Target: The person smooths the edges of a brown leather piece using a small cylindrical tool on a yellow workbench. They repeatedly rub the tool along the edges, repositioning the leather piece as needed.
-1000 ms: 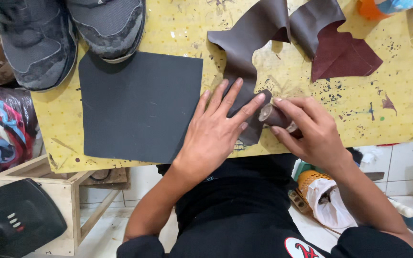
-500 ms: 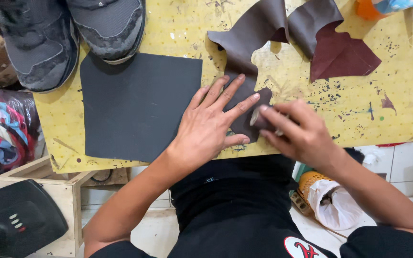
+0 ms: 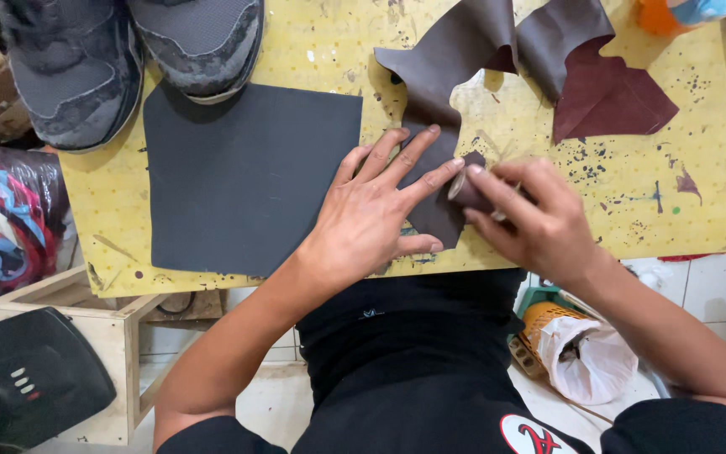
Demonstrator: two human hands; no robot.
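The left hand (image 3: pixel 376 219) lies spread flat on the dark brown leather strip (image 3: pixel 432 181) at the table's (image 3: pixel 313 50) near edge, while the right hand (image 3: pixel 539 223), just to its right, pinches a small cylindrical tool (image 3: pixel 469 192) against that strip.

There is one view only, from the camera on my head, so nothing is shared with a second view. It looks almost straight down over my chest onto the near edge of the yellow, paint-flecked worktable (image 3: pixel 548 244). It sits close: my forearms fill the lower frame, and the table's far part runs out past the top edge.
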